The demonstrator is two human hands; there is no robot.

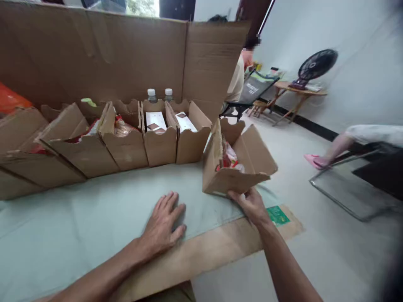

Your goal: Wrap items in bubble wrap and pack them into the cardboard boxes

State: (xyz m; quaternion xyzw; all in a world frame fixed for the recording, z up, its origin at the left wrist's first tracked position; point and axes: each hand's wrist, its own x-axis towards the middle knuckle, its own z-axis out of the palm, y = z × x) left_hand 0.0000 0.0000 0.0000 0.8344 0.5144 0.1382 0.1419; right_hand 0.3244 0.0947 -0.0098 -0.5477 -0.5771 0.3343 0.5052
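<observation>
My left hand [164,224] lies flat on the pale green table covering [103,209], its fingers stretched and holding nothing. At the right end of the table, my right hand [248,204] grips the lower front edge of an open cardboard box [217,180], thumb at the front and fingers partly hidden beneath. That box is tilted and stands apart from the row. Inside it are red and white packets [230,155]. Nearest to it in the row is a cardboard bin [192,147] with a white box [185,122] in it.
Several cardboard bins [129,151] line the back, holding packets and white boxes. Behind them rise a tall cardboard panel [132,58] and two capped bottles [152,95]. A person sits by a folding chair [256,90]; a fan [316,67] and another person's leg [333,151] are at right.
</observation>
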